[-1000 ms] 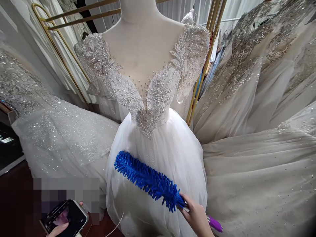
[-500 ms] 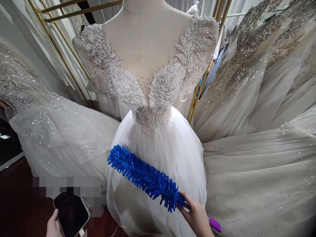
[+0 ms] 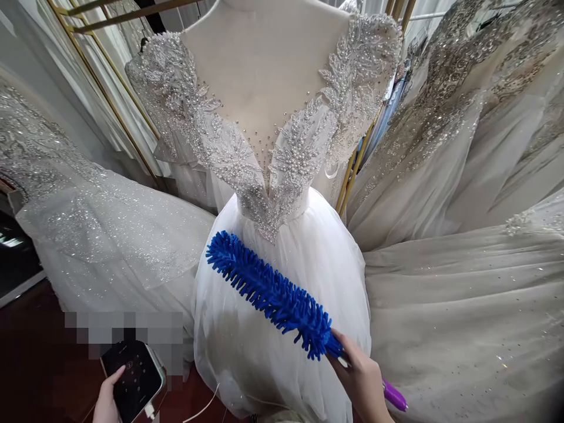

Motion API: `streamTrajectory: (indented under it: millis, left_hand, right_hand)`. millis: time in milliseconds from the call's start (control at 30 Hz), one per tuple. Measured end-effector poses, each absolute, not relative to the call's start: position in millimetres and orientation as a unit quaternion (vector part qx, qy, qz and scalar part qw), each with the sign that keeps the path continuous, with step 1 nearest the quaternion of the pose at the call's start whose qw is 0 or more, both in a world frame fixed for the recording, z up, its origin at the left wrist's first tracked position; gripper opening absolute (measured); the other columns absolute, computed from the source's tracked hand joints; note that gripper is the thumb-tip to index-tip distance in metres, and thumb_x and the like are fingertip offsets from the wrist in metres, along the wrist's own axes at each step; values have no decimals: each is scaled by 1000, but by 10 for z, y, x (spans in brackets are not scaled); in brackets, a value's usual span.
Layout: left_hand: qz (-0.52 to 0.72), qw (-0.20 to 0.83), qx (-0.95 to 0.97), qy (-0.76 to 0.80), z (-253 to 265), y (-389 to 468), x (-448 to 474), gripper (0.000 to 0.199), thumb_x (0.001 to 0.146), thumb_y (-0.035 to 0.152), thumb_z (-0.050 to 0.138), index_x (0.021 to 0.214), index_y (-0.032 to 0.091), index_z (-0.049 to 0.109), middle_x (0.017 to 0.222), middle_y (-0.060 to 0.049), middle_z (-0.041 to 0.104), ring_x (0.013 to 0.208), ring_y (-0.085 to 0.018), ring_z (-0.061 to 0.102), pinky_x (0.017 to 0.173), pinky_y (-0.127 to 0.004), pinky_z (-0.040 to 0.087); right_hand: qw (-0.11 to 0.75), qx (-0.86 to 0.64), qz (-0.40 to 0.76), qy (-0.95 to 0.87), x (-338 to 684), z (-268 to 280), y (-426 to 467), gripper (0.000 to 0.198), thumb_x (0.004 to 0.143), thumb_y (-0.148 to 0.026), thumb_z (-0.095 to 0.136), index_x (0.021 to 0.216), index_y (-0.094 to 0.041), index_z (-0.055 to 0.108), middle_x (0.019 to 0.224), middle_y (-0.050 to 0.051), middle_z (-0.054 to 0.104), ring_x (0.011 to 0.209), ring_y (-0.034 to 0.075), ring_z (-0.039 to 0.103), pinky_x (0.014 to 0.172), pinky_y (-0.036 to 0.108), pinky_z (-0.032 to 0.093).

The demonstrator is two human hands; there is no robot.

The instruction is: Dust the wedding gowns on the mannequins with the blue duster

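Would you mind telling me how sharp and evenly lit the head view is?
Head view: sharp centrally on the fluffy blue microfibre duster and white beaded gown; edges bend with wide-angle distortion; lower-left floor is dark; a pixelated patch sits above the black smartphone; sequins glint on the grey gown.

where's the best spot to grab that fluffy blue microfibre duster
Grip the fluffy blue microfibre duster by its purple plastic handle at the lower right, coming from the near side. The right hand holds just there; the soft head lies against the white tulle skirt and would likely squash.
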State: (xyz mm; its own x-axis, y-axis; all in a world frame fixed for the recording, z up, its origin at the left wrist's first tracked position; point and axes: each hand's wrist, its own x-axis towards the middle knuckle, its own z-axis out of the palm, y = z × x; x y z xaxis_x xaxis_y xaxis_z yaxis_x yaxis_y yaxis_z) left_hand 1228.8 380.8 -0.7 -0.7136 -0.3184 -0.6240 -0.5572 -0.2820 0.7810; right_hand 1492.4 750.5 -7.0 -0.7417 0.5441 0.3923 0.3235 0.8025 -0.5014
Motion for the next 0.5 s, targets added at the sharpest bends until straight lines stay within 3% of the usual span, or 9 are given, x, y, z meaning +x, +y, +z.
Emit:
streamTrajectory:
  millis: [133, 300, 400, 500]
  left_hand:
    - [721, 106, -350, 588, -7, 3832, 12332, 2, 71, 23, 63, 72, 22, 62, 80, 4, 60, 68, -10, 57, 49, -14, 51]
    - [718, 106, -353, 590, 48, 3864, 12427, 8, 68, 26, 63, 67, 21, 57, 74, 2, 55, 64, -11, 54, 42, -14, 48]
    - [714, 57, -345, 607, -7, 3853, 12468, 9, 70, 27, 58, 79, 25, 59, 80, 2, 54, 62, -12, 52, 42, -17, 47]
    - [697, 21, -315, 644, -180, 3788, 12461, 23, 68, 22, 55, 90, 29, 56, 83, 2, 52, 62, -13, 52, 46, -23, 49]
  right_hand:
    - [269, -237, 210, -909, 14964, -26, 7515, 31, 87, -41, 48, 112, -25, 58, 92, 3, 74, 72, 16, 70, 58, 22, 55]
    - [254, -242, 216, -911, 14978, 118, 7642, 33, 86, -45, 48, 111, -26, 59, 87, 2, 73, 69, 16, 70, 56, 22, 54]
    - [281, -245, 196, -907, 14890, 266, 7773, 34, 86, -47, 46, 110, -25, 59, 87, 2, 73, 69, 16, 70, 60, 23, 54]
    - [309, -237, 174, -904, 14687, 470, 7902, 35, 88, -45, 45, 113, -23, 57, 89, 4, 72, 72, 18, 69, 63, 25, 53]
